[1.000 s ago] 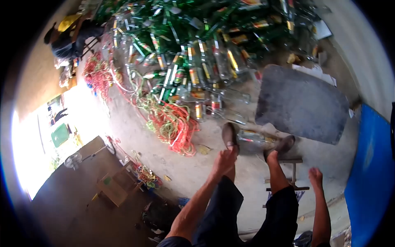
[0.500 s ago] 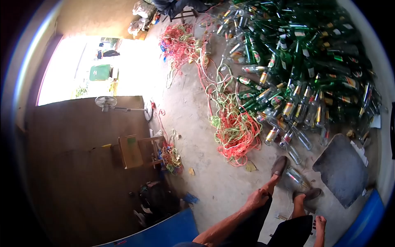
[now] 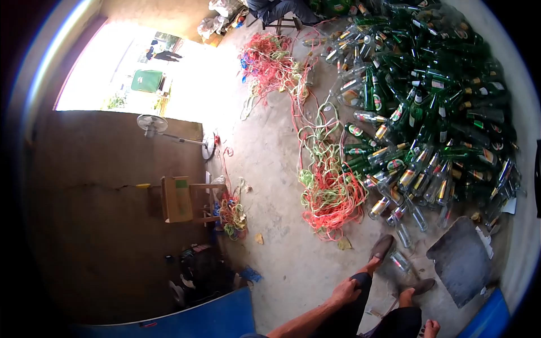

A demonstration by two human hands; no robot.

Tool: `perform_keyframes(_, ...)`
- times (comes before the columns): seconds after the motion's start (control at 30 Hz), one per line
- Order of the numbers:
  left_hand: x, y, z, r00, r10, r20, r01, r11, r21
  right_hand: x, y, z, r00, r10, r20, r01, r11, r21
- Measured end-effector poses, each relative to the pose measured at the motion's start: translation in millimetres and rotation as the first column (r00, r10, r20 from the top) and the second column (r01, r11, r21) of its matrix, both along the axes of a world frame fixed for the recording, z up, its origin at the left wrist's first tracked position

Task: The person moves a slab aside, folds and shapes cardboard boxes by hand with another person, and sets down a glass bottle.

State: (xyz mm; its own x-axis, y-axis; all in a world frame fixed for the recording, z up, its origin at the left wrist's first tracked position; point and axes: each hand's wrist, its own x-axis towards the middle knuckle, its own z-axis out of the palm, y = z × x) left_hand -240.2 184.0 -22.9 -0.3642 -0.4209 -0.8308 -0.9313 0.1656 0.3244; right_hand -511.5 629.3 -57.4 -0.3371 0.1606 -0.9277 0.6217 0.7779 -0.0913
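Note:
My left hand rests with curled fingers by the knee of my dark trousers, and I see nothing in it. At the bottom edge, only part of my right hand shows beside the other trouser leg; its fingers are bent in, with nothing visible between them. A clear glass bottle lies on the floor between my two brown shoes. Beyond my feet spreads a large pile of green and clear bottles. Left of the pile is a tangle of red and green plastic strips.
A dark flat board lies on the floor at right. Another strip tangle is farther off, near a seated person's legs. Along the left wall are a standing fan, a cardboard box, a black bag and a blue panel.
The camera view has shifted, so the floor and bottles sit lower and mostly farther right. My left hand stays by the knee; my right hand has slid lower, partly out of frame.

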Motion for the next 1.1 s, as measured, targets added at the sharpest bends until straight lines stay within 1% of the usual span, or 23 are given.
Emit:
perform_keyframes(0.07,3,6,-12,1.000,0.021,0.009,-0.021,1.000,-0.019,4,36,-21,0.999,0.043,-0.030,-0.042,0.999,0.005)
perform_keyframes(0.1,0,9,-15,0.999,0.034,0.002,-0.033,0.999,-0.038,7,61,-55,0.957,0.153,-0.247,-0.181,0.979,-0.096)
perform_keyframes(0.13,-1,15,-21,1.000,0.017,-0.007,-0.017,0.999,-0.031,14,94,-86,0.989,0.026,-0.148,-0.024,1.000,0.017)
perform_keyframes(0.17,-6,18,-27,0.998,0.067,0.005,-0.066,0.997,-0.027,23,116,-107,0.959,0.134,-0.249,-0.153,0.986,-0.059)
perform_keyframes(0.2,-14,25,-37,0.994,0.108,0.025,-0.108,0.994,-0.004,3,74,-66,0.985,0.110,-0.133,-0.110,0.994,0.012)
perform_keyframes(0.23,-21,32,-55,0.995,-0.003,-0.103,-0.004,0.998,-0.066,-10,70,-62,0.989,0.056,-0.137,-0.056,0.998,0.009)
perform_keyframes(0.27,-42,30,-63,0.989,-0.096,-0.109,0.096,0.995,-0.008,-11,110,-96,0.978,0.071,-0.194,-0.072,0.997,0.004)
perform_keyframes(0.3,-66,34,-85,0.987,-0.040,-0.158,0.053,0.995,0.081,-12,151,-140,0.917,0.177,-0.357,-0.186,0.983,0.010)
perform_keyframes(0.37,-113,45,-125,0.970,0.091,-0.225,-0.028,0.963,0.269,-44,182,-192,0.753,0.365,-0.548,-0.295,0.931,0.214)
perform_keyframes(0.4,-155,49,-128,0.964,-0.026,-0.263,0.061,0.990,0.125,-79,168,-183,0.698,0.556,-0.452,-0.409,0.827,0.385)
perform_keyframes(0.43,-187,59,-147,0.923,0.116,-0.367,-0.050,0.981,0.187,-113,147,-171,0.842,0.201,-0.501,-0.066,0.960,0.273)
perform_keyframes(0.47,-215,71,-171,0.853,0.267,-0.449,-0.158,0.951,0.264,-142,139,-166,0.828,0.216,-0.517,-0.046,0.946,0.322)
perform_keyframes(0.53,-265,70,-248,0.897,-0.033,-0.441,0.038,0.999,0.002,-178,149,-184,0.811,0.252,-0.528,0.000,0.902,0.432)
perform_keyframes(0.57,-296,71,-260,0.900,-0.082,-0.428,0.055,0.996,-0.075,-196,154,-197,0.799,0.283,-0.530,0.019,0.869,0.494)
perform_keyframes(0.63,-347,73,-296,0.904,-0.180,-0.388,0.122,0.978,-0.168,-226,173,-229,0.806,0.206,-0.555,0.103,0.874,0.474)
perform_keyframes(0.67,-362,77,-318,0.907,-0.226,-0.355,0.175,0.970,-0.170,-233,183,-239,0.814,0.083,-0.575,0.141,0.932,0.335)
perform_keyframes(0.73,-387,91,-343,0.901,0.163,-0.402,-0.101,0.980,0.171,-244,194,-261,0.814,-0.167,-0.557,0.222,0.974,0.033)
perform_keyframes(0.77,-405,88,-323,0.929,0.199,-0.313,-0.094,0.942,0.322,-248,202,-272,0.819,-0.163,-0.550,0.226,0.973,0.048)
perform_keyframes(0.87,-412,100,-318,0.943,0.198,-0.266,-0.098,0.933,0.347,-239,219,-280,0.847,-0.108,-0.521,0.232,0.956,0.179)
perform_keyframes(0.9,-408,110,-303,0.883,0.331,-0.332,-0.147,0.869,0.473,-234,218,-277,0.849,-0.073,-0.523,0.241,0.935,0.261)
perform_keyframes(0.93,-405,113,-311,0.910,0.267,-0.318,-0.128,0.910,0.395,-242,215,-276,0.844,-0.034,-0.536,0.248,0.910,0.333)
perform_keyframes(1.0,-406,120,-286,0.905,0.189,-0.381,-0.065,0.946,0.316,-239,227,-289,0.839,-0.070,-0.540,0.268,0.917,0.297)
perform_keyframes(1.1,-395,125,-266,0.841,0.407,-0.357,-0.168,0.823,0.543,-233,227,-285,0.828,-0.179,-0.531,0.302,0.941,0.154)
